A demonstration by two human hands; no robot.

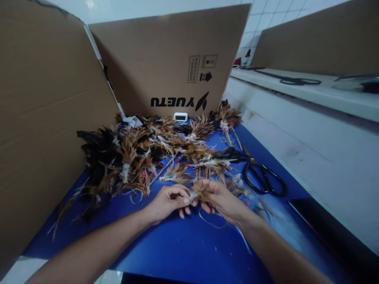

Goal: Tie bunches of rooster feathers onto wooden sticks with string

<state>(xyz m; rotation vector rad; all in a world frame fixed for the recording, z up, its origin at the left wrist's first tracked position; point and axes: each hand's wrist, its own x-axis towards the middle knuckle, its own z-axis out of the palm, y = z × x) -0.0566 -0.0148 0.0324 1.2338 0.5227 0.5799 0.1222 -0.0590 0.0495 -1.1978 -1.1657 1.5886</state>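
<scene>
Between my two hands is a small bunch of brown feathers (200, 193) with a pale, fluffy base. My left hand (167, 202) pinches the pale end with thumb and forefinger. Curled around the brown tips from the other side is my right hand (222, 199), its fingertips partly hidden. A thin pale string (213, 225) loops below the right hand onto the blue table (177, 252). Just beyond the hands lies a loose tuft of brown feathers (176, 172).
A large heap of brown and black feather bundles (130, 157) spreads behind. Black-handled scissors (263, 177) lie right, near a dark flat object (328, 232). A small white digital display (180, 117) stands before a cardboard panel (166, 59); another cardboard panel (41, 110) rises at left.
</scene>
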